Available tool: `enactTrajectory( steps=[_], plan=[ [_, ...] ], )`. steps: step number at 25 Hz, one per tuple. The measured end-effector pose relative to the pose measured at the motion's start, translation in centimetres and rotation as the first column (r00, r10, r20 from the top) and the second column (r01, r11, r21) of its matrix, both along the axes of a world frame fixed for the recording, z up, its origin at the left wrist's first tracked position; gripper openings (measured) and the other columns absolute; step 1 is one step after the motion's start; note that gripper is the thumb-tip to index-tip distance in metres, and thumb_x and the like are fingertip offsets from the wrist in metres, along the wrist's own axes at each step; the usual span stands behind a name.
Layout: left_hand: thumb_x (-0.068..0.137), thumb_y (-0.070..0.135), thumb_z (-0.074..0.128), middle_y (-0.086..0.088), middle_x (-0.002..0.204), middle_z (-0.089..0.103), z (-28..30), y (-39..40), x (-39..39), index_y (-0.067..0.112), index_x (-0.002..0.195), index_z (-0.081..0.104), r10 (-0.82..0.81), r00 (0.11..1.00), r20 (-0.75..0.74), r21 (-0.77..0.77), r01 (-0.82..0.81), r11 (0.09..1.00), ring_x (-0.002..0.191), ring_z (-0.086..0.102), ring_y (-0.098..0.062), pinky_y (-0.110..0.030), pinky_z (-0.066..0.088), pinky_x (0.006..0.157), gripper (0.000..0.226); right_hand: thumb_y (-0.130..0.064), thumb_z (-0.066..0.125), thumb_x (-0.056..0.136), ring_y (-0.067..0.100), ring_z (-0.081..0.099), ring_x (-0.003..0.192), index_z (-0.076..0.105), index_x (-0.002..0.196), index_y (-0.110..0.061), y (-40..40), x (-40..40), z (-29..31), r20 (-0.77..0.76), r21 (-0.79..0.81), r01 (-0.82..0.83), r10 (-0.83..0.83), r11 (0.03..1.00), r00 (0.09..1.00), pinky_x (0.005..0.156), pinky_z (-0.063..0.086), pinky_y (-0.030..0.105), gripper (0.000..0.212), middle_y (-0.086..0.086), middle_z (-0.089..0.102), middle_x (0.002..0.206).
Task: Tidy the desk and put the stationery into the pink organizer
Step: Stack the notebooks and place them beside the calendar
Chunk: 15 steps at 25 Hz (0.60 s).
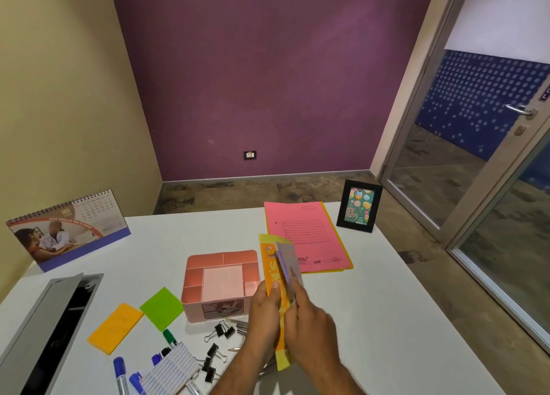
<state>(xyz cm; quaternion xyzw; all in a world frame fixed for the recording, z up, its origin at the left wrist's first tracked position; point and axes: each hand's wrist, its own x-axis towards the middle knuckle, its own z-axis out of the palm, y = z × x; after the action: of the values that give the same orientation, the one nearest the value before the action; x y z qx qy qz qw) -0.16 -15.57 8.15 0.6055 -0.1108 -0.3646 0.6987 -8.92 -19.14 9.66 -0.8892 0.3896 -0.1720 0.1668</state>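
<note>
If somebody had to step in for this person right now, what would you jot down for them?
Left hand and right hand together hold an orange packet and a grey booklet beside the pink organizer.
Done: the organizer's visible compartments look empty.
Left on the desk: green pad, orange pad, markers, binder clips, lined notepad.

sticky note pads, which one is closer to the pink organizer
The green sticky pad, beside the pink organizer; the orange pad lies farther left.
</note>
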Motion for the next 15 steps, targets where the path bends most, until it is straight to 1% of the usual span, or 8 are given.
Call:
enactTrajectory(
  steps=[1, 3, 6, 8, 10, 12, 13, 15],
  plan=[
    [0.104, 0.029, 0.045, -0.003, 0.094, 0.077, 0.3, 0.1, 0.0, 0.012, 0.108, 0.066, -0.008, 1.000, -0.006, -0.026, 0.008, 1.000, 0.088, 0.072, -0.021, -0.038, 0.055, 0.085, 0.027, -0.038, 0.023, 0.093, 0.022, 0.065, 0.104, 0.028, 0.149, -0.032, 0.5, 0.3, -0.3, -0.010, 0.027, -0.011, 0.011, 1.000, 1.000, 0.085, 0.053, 0.037, 0.056, -0.003, 0.056, 0.138],
    [0.100, 0.038, 0.051, -0.002, 0.085, 0.074, 0.4, 0.5, 0.2, 0.009, 0.100, 0.064, -0.019, 0.999, -0.028, -0.069, 0.017, 0.997, 0.078, 0.068, -0.017, -0.034, 0.054, 0.078, 0.031, -0.039, 0.026, 0.095, 0.014, 0.056, 0.122, 0.042, 0.143, -0.030, 1.4, 0.5, -0.5, 0.094, 0.060, -0.065, 0.059, 0.996, 0.994, 0.098, 0.050, 0.034, 0.051, -0.008, 0.052, 0.142],
    [0.095, 0.027, 0.062, -0.006, 0.102, 0.074, -0.7, 1.1, 0.8, 0.016, 0.112, 0.064, -0.015, 1.000, 0.009, -0.103, 0.016, 0.995, 0.091, 0.070, -0.022, -0.042, 0.055, 0.087, 0.020, -0.028, 0.042, 0.092, 0.008, 0.059, 0.114, 0.065, 0.119, -0.028, 1.3, 0.3, -1.8, 0.266, 0.085, -0.164, 0.137, 0.983, 0.954, 0.096, 0.051, 0.035, 0.036, -0.010, 0.066, 0.124],
    [0.097, 0.019, 0.060, -0.004, 0.115, 0.073, -1.4, 1.6, 0.8, 0.024, 0.120, 0.064, -0.032, 0.998, 0.060, -0.101, 0.037, 0.994, 0.106, 0.069, -0.026, -0.049, 0.053, 0.096, 0.024, -0.023, 0.060, 0.083, 0.012, 0.059, 0.114, 0.061, 0.115, -0.036, 0.0, -0.5, -2.4, 0.378, 0.206, -0.089, 0.004, 0.975, 0.926, 0.096, 0.051, 0.034, 0.035, -0.012, 0.064, 0.121],
    [0.098, 0.020, 0.059, 0.005, 0.112, 0.074, -1.7, 2.1, 0.4, 0.028, 0.121, 0.063, -0.049, 0.992, 0.113, -0.079, 0.058, 0.995, 0.105, 0.070, -0.017, -0.040, 0.056, 0.091, 0.025, -0.025, 0.078, 0.069, 0.020, 0.046, 0.127, 0.049, 0.127, -0.035, -2.0, -1.7, -2.5, 0.411, 0.284, 0.106, -0.222, 0.953, 0.884, 0.104, 0.042, 0.036, 0.065, -0.007, 0.050, 0.136],
    [0.096, 0.025, 0.060, 0.012, 0.107, 0.075, -1.5, 2.4, -0.4, 0.032, 0.118, 0.062, -0.053, 0.990, 0.133, -0.061, 0.061, 0.996, 0.099, 0.071, -0.010, -0.029, 0.058, 0.083, 0.023, -0.021, 0.089, 0.060, 0.017, 0.043, 0.129, 0.032, 0.142, -0.026, -4.0, -3.2, -2.3, 0.379, 0.518, 0.165, -0.398, 0.840, 0.835, 0.101, 0.042, 0.038, 0.100, -0.002, 0.040, 0.143],
    [0.094, 0.030, 0.060, 0.014, 0.106, 0.074, -1.5, 2.6, -0.6, 0.035, 0.117, 0.061, -0.062, 0.987, 0.149, -0.051, 0.070, 0.996, 0.099, 0.071, -0.008, -0.027, 0.058, 0.082, 0.023, -0.014, 0.089, 0.058, 0.016, 0.056, 0.117, 0.031, 0.142, -0.023, -4.7, -3.7, -2.1, 0.434, 0.686, 0.029, -0.441, 0.727, 0.786, 0.089, 0.050, 0.034, 0.102, 0.002, 0.048, 0.137],
    [0.088, 0.039, 0.058, 0.020, 0.106, 0.073, -1.7, 2.8, -0.9, 0.038, 0.116, 0.060, -0.094, 0.972, 0.216, -0.029, 0.103, 0.994, 0.100, 0.069, -0.002, -0.023, 0.057, 0.084, 0.028, -0.006, 0.079, 0.058, 0.021, 0.072, 0.089, 0.048, 0.127, -0.009, -5.6, -4.8, -2.3, 0.528, 0.821, -0.278, -0.478, 0.499, 0.702, 0.065, 0.058, 0.030, 0.076, 0.015, 0.069, 0.114]
  ],
)
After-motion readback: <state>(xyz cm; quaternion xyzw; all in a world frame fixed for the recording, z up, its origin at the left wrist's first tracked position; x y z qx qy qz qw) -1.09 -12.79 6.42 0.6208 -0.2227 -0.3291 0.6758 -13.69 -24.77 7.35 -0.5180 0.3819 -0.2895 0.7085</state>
